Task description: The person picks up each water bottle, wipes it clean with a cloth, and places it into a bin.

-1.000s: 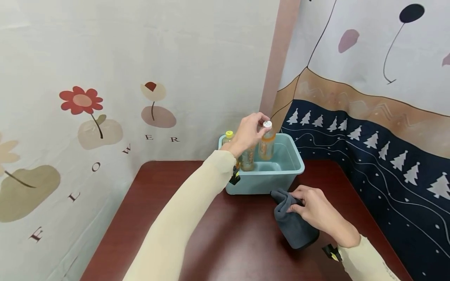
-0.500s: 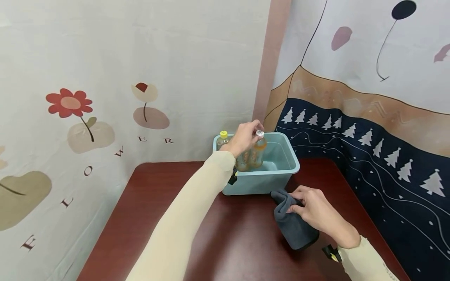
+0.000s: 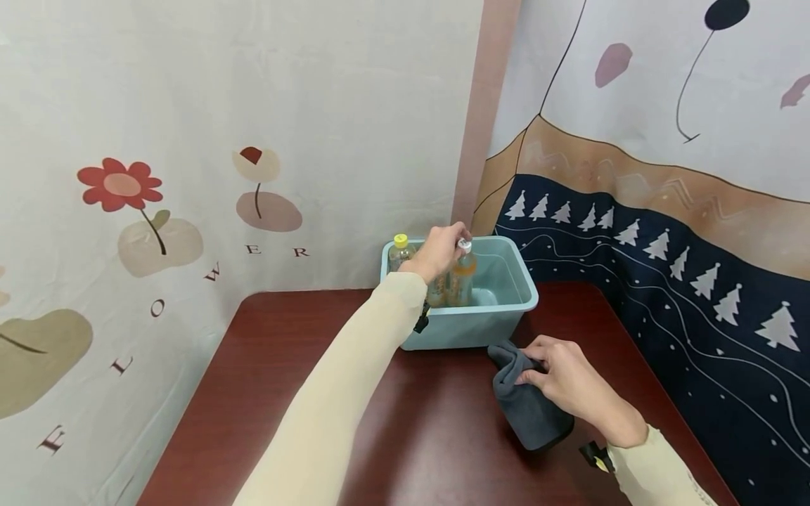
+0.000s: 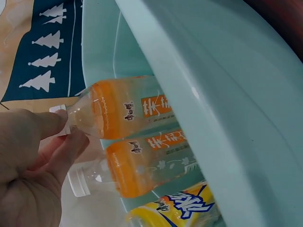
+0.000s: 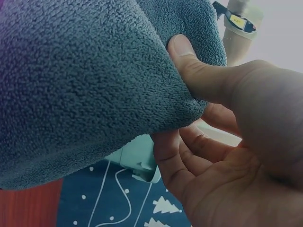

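My left hand (image 3: 436, 251) pinches the white cap of a clear plastic bottle (image 3: 463, 281) with an orange label. That bottle stands inside the light blue-green plastic bin (image 3: 468, 332). In the left wrist view, thumb and fingertips meet on the cap, and a second orange-labelled bottle (image 4: 137, 165) with a white cap lies right beside it. Past that one is a yellow-labelled bottle (image 4: 184, 208), whose yellow cap (image 3: 401, 241) shows in the head view. Closer to me, my right hand (image 3: 566, 372) grips a folded dark grey towel (image 3: 531, 411) between thumb and fingers, just over the table.
The dark red-brown table (image 3: 304, 379) carries the bin near its back edge. A pale printed wall cloth (image 3: 354, 140) hangs right behind it, and a navy cloth with white trees (image 3: 633, 295) runs along the right side. The bin's right part shows its bare floor.
My left hand has lowered the bottle and shifted it left in the bin, up against the other bottles. The right hand and towel look unchanged. The head view has turned slightly.
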### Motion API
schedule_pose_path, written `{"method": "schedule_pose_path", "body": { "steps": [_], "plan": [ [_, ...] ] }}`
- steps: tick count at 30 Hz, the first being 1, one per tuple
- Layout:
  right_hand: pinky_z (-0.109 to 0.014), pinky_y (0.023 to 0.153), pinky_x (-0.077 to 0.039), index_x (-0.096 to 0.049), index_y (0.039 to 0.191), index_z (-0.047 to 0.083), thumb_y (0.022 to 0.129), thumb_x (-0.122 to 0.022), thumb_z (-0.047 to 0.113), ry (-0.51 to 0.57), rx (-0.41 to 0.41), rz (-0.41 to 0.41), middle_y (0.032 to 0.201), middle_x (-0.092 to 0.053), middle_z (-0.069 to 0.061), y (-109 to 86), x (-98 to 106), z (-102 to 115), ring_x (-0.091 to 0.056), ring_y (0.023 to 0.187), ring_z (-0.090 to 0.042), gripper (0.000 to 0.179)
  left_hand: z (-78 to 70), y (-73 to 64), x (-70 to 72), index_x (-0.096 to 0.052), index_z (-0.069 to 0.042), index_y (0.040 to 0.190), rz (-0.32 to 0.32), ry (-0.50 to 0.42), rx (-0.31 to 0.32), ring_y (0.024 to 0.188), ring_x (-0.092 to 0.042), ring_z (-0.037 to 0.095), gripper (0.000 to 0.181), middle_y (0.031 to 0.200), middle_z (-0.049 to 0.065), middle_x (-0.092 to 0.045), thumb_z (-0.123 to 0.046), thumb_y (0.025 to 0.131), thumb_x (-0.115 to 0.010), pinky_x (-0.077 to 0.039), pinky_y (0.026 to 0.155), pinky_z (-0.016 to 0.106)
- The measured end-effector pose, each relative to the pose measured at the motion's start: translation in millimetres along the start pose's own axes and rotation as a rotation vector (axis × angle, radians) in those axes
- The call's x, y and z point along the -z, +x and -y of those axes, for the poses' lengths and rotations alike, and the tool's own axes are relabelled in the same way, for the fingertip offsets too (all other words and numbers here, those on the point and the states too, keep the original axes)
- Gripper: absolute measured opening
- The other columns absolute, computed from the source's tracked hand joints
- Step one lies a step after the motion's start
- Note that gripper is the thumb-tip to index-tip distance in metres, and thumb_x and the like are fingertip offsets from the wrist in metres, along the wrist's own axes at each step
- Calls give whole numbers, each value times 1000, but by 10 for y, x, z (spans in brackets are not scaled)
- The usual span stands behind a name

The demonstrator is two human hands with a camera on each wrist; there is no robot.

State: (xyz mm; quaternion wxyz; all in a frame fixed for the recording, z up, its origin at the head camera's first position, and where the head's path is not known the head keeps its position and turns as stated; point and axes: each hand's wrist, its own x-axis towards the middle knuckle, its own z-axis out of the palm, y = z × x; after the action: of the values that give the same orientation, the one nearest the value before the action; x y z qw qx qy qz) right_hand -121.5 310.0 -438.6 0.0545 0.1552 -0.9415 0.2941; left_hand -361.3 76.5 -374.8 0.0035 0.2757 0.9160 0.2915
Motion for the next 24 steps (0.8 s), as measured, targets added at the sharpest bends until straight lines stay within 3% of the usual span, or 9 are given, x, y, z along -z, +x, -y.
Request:
{"method": "schedule_pose_path", "body": {
  "steps": [2, 6, 8, 9, 14, 24],
  "plan": [
    [-23, 79, -63, -92, 120, 9, 91, -100, 9, -8, -8, 4, 105, -78, 5, -5, -12, 6, -68, 90, -8, 30, 115, 106, -64, -68, -7, 151, 15, 24, 14, 142, -76, 30, 33, 151, 16, -77, -17, 120, -68, -65, 118, 41],
    [-23, 79, -63, -92, 121, 9, 92, -100, 10, -18, -13, 14, 105, -78, 5, -10, -32, 15, -68, 90, -8, 30, 205, 192, -121, -66, -12, 161, 58, 108, 58, 148, -71, 29, 44, 158, 13, -73, -20, 118, -72, -63, 121, 40],
    [-23, 79, -63, -92, 121, 9, 92, -100, 10, -19, -10, 14, 106, -78, 4, -9, -43, 13, -68, 91, -8, 30, 198, 166, -110, -63, -12, 165, 74, 124, 63, 150, -70, 29, 48, 162, 13, -70, -21, 118, -71, -63, 121, 40],
    [-23, 79, -63, -91, 121, 9, 92, -100, 10, -17, -7, 14, 106, -79, 4, -8, -49, 14, -69, 91, -8, 30, 100, 67, -36, -60, -10, 168, 88, 126, 67, 152, -68, 32, 51, 165, 16, -67, -16, 118, -70, -62, 122, 43],
    [-24, 79, -65, -91, 121, 8, 92, -100, 10, -17, -13, 6, 107, -80, 1, 1, -61, -4, -68, 91, -11, 30, -59, -190, 122, -57, -6, 170, 72, 96, 11, 152, -67, 36, 52, 166, 20, -65, -16, 120, -67, -62, 122, 47],
    [-30, 82, -66, -92, 118, 9, 95, -97, 7, -74, -15, -34, 109, -79, -3, -13, -45, -111, -70, 93, -16, 24, -121, -615, 371, -67, -8, 160, 5, 68, -89, 129, -70, 31, 42, 155, 17, -70, -22, 120, -68, -61, 112, 46]
  ]
}}
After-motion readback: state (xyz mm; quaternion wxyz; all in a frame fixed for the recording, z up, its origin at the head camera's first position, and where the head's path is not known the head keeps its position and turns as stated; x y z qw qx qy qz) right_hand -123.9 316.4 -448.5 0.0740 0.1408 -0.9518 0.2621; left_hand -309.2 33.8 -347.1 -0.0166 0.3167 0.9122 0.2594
